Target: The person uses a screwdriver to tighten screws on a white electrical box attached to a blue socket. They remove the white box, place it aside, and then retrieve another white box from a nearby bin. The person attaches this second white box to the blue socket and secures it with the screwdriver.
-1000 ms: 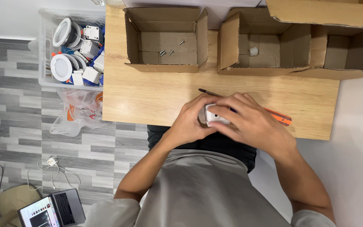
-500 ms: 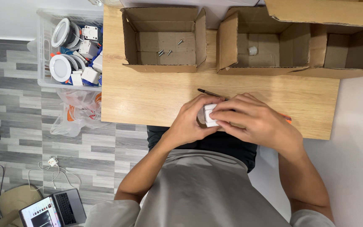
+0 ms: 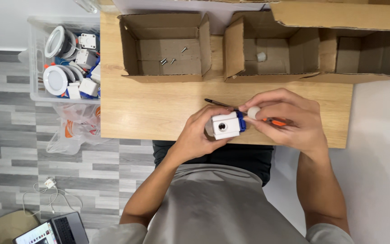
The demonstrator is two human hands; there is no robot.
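Left hand: the left hand (image 3: 198,133) comes up from the near edge of the wooden table (image 3: 150,108), wrist bent inward, fingers curled closed around the white box-shaped part (image 3: 224,126), thumb on its top edge.
White part: a small white block with a round hole in the face turned to the camera and a blue piece on its right side; it is held just above the near edge of the table.
Right hand: the right hand (image 3: 285,117) arches over from the right of the white part, fingers bent, thumb and forefinger pinched on a small white round cap (image 3: 253,112) right at the blue side of the part.
Screwdriver: an orange-handled screwdriver (image 3: 274,121) lies under the right hand, its dark shaft pointing away to the left beyond the white part; whether the hand grips it cannot be told.
Table: light wood; behind the white part stand open cardboard boxes, the left box (image 3: 165,45) with a few screws (image 3: 167,59) in it, the middle box (image 3: 267,49) with one small white piece.
Room: left of the table, a clear plastic bin (image 3: 64,58) of round white lamp fittings; below it a plastic bag (image 3: 75,129); grey plank floor (image 3: 23,149) with a white cable and a laptop (image 3: 53,230) at the near left corner.
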